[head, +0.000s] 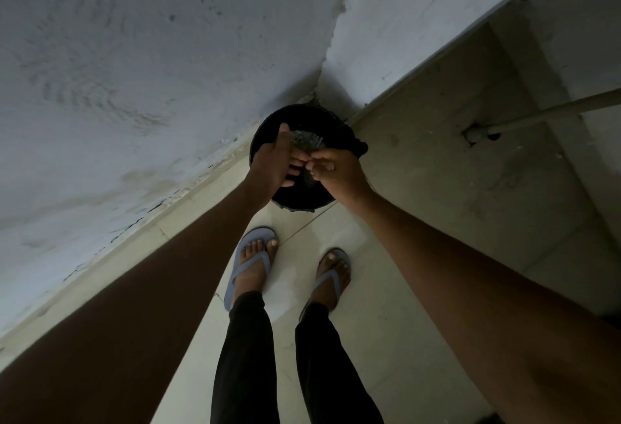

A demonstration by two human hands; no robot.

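Note:
A round black bin [265, 127] stands on the floor in the corner where two walls meet. Both my hands are over its mouth. My left hand [273, 163] has its thumb up and its fingers curled under a grey crumpled clump [306, 139]. My right hand [337, 173] meets it from the right, with its fingertips bent and pinching the lower part of the clump against the left fingers. The dim light hides what the clump is made of, and the inside of the bin is dark.
My feet in grey flip-flops [248, 265] stand on pale floor tiles just short of the bin. A rough white wall [134, 70] runs along the left. At the right, a hose [537, 114] comes out of a tiled wall.

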